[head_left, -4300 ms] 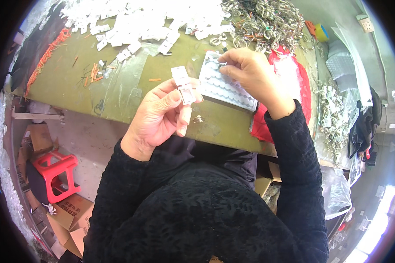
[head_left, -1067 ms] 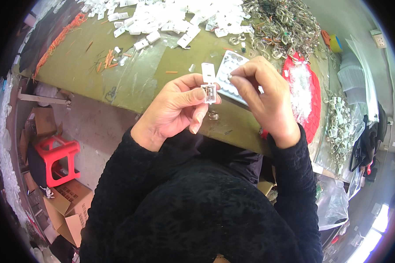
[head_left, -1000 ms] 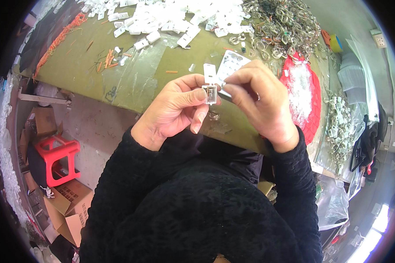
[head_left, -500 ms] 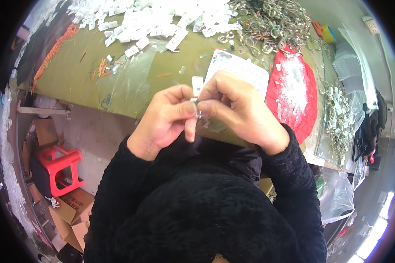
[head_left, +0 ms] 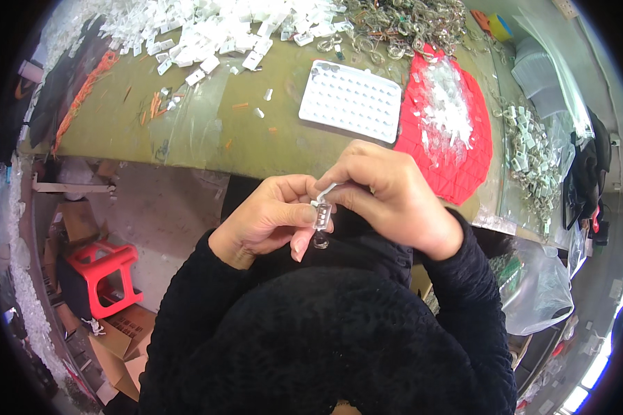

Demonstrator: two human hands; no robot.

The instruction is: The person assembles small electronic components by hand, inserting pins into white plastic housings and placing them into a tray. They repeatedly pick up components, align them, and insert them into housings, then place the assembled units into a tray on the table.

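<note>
My left hand (head_left: 273,216) grips a small clear plastic case (head_left: 322,216) between thumb and fingers. Inside the case show little dark and pale marks, and a metal-looking ring (head_left: 320,242) hangs from its lower end. With thumb and forefinger my right hand (head_left: 384,194) pinches a thin white strip (head_left: 327,190) at the top of the case. Both hands meet in front of my lap, just off the table's near edge. The strip's far end is hidden behind the right fingers.
Beyond the hands lies a white dimpled tray (head_left: 353,102). Right of it, a red cloth (head_left: 477,162) bears clear plastic bits. White plastic pieces (head_left: 211,28) and metal rings (head_left: 415,24) are heaped at the back of the table (head_left: 208,142). A red stool (head_left: 107,277) stands lower left.
Both hands have come down and nearer to me, off the table edge. The upright white piece has given way to the clear case with its ring, and the tray is fully uncovered.
</note>
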